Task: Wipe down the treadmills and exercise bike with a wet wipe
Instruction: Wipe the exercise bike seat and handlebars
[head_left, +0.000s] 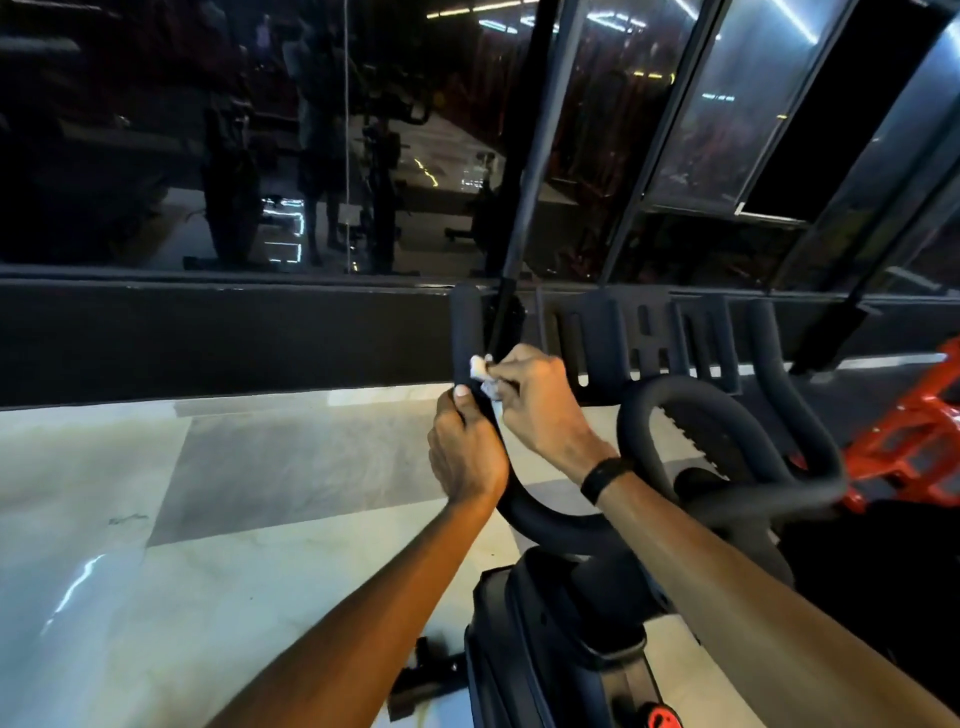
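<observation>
Left hand (465, 454) fingers wrapped round handlebar (540, 517), right hand (540, 405) pinching wet wipe (480, 370), wipe mostly hidden

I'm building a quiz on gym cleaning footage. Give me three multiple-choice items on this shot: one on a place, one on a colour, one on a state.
1. Where is the wipe?
A) on the floor
B) against the left handlebar
C) on the seat

2. What colour is the frame at the right edge?
A) red
B) yellow
C) white

3. What is the left hand doing?
A) hanging free
B) pointing at the glass
C) gripping the handlebar

Answers:
1 B: the right hand pinches the wipe against the left handlebar.
2 A: the frame is red.
3 C: the left hand curls round the bar below the wipe.
</observation>
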